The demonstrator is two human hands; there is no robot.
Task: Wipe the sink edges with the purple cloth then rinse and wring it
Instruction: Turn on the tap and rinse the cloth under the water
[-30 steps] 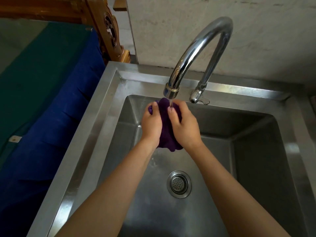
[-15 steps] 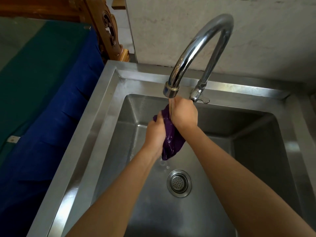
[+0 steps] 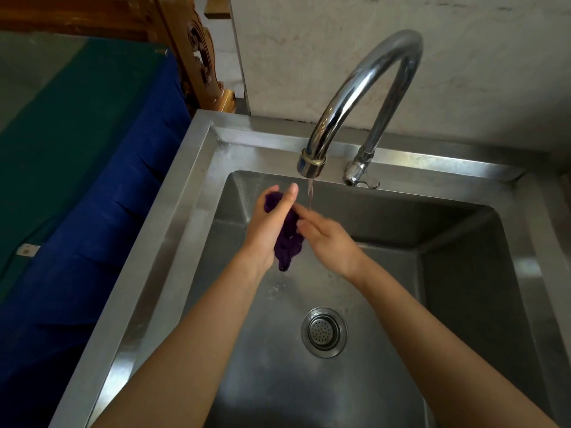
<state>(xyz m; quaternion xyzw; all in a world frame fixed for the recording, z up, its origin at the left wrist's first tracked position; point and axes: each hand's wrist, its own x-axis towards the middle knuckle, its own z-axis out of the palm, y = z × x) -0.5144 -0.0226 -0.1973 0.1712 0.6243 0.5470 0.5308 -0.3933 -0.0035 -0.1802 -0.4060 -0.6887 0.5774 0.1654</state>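
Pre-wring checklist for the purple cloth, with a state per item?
1. Water running: ok, a stream falls from the faucet.
2. purple cloth under the stream: not ok, it sits just left of it.
3. left hand holds the cloth: ok, curled round it.
4. right hand grips the cloth: not ok, its fingers are straight and only touch it.
5. Cloth over the sink basin: ok.
6. Drain strainer uncovered: ok.
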